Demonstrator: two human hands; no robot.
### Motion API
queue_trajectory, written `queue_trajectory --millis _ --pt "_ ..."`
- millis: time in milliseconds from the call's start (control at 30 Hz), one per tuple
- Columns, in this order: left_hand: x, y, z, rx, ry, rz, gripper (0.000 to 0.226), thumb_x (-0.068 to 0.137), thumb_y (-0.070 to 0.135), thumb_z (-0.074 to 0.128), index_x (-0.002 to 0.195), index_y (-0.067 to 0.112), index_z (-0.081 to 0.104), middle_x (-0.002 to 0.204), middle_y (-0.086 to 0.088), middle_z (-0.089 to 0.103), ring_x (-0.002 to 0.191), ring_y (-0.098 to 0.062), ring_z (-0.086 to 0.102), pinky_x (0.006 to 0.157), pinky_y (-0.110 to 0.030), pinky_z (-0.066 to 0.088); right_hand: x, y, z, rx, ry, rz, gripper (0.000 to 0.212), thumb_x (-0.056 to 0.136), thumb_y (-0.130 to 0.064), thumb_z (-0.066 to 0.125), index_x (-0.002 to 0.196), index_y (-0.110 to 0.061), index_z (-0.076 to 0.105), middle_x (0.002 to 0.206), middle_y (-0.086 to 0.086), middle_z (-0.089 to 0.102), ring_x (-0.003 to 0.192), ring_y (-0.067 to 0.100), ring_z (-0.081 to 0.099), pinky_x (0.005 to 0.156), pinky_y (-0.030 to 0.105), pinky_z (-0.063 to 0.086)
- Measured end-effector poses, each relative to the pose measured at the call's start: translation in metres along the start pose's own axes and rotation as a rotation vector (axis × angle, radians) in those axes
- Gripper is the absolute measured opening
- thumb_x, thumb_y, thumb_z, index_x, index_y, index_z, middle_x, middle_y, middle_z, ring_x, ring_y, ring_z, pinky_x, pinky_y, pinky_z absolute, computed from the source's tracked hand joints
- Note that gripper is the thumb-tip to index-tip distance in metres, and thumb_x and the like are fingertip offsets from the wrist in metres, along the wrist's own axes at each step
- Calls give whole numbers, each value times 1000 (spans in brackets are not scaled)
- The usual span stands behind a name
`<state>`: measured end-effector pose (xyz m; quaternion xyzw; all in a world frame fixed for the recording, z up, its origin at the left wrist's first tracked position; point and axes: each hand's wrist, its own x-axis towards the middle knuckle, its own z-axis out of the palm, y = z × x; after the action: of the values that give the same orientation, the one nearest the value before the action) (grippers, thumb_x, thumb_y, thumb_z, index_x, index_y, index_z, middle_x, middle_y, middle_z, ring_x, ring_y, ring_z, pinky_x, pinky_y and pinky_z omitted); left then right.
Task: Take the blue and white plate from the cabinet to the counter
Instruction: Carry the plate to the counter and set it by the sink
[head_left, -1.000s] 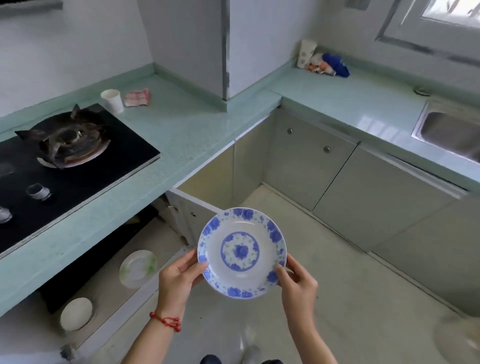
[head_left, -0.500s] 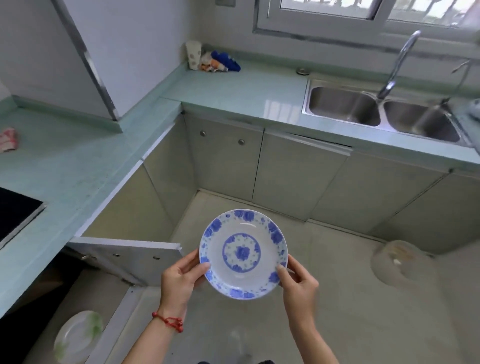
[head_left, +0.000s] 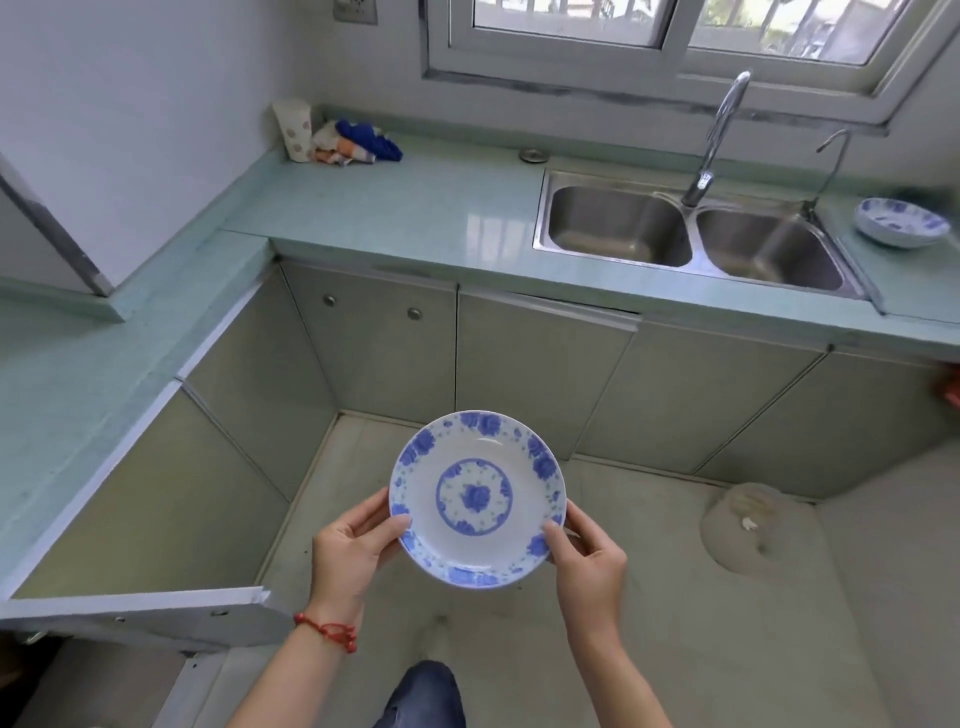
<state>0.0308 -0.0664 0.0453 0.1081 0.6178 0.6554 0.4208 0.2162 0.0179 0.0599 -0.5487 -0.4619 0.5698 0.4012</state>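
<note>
The blue and white plate (head_left: 478, 499) is held face up over the floor, between both hands and in front of me. My left hand (head_left: 353, 551) grips its left rim, thumb on top. My right hand (head_left: 587, 561) grips the right rim the same way. The pale green counter (head_left: 415, 208) runs along the far wall, well beyond the plate. The open cabinet door (head_left: 135, 613) sticks out at the lower left.
A double steel sink (head_left: 696, 234) with a tap sits in the counter. A second blue and white dish (head_left: 901, 222) stands right of the sink. A paper cup (head_left: 293, 129) and cloths (head_left: 358, 143) lie in the far corner. An upturned clear bowl (head_left: 753, 525) is on the floor.
The view has swung right from the stove and open cabinet toward the sink counter. The plate stays held in both hands at the same height in front of me.
</note>
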Motion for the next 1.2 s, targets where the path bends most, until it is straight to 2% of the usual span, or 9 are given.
queue_trajectory --millis 200,333,500,600,733,867,967,1100,1200 --pt "80 21 38 -5 -34 13 37 73 -11 63 108 1 62 72 5 76 68 -12 71 57 -21 58 79 -16 25 -6 34 -5 40 79 3 60 83 -37 67 70 -12 75 72 12 68 68 31 58" --pt "142 41 61 0 -19 10 36 73 -10 64 107 3 63 75 5 76 70 -12 71 57 -21 58 138 -33 52 -7 59 -2 32 80 2 61 103 -20 68 77 -9 75 77 14 69 71 33 58" --pt "211 66 85 6 -13 3 36 72 -8 66 105 7 65 91 -1 74 79 -23 70 64 -27 60 201 -57 83 -6 64 -11 35 81 -1 61 92 -34 64 70 -18 73 68 4 68 61 17 55" --pt "246 74 99 7 5 -9 36 72 -8 67 105 7 66 90 -1 75 83 -25 69 66 -26 60 236 -67 95 -13 78 4 33 81 -1 62 99 -28 65 71 -21 73 68 2 68 60 15 54" --pt "287 84 122 11 25 -4 35 72 -7 66 103 10 67 84 3 76 82 -21 69 64 -23 59 285 -80 108 -27 71 3 38 79 3 62 86 -35 65 69 -24 72 69 -1 67 61 14 54" --pt "334 95 152 5 62 -1 35 73 -9 65 103 8 66 75 8 76 72 -11 70 60 -20 58 348 -88 119 -43 41 22 35 79 2 62 95 -29 68 71 -21 73 73 2 68 68 21 57" --pt "370 105 179 -15 85 18 35 74 -10 64 104 8 65 72 9 75 71 -10 69 57 -17 56 400 -96 126 -54 8 10 33 79 0 63 103 -23 68 75 -17 73 74 4 67 72 23 56" --pt "414 117 213 -27 128 19 34 74 -10 64 104 6 64 73 7 75 70 -9 70 60 -23 59 467 -110 134 -78 -37 14 32 81 -3 63 112 -9 64 83 -5 70 65 -4 64 61 10 53" --pt "444 127 232 -40 156 15 33 73 -9 65 103 5 65 79 2 74 68 -8 70 60 -22 59 506 -122 141 -112 -81 11 33 81 -5 63 114 -9 63 80 -3 70 61 -4 65 63 17 56"
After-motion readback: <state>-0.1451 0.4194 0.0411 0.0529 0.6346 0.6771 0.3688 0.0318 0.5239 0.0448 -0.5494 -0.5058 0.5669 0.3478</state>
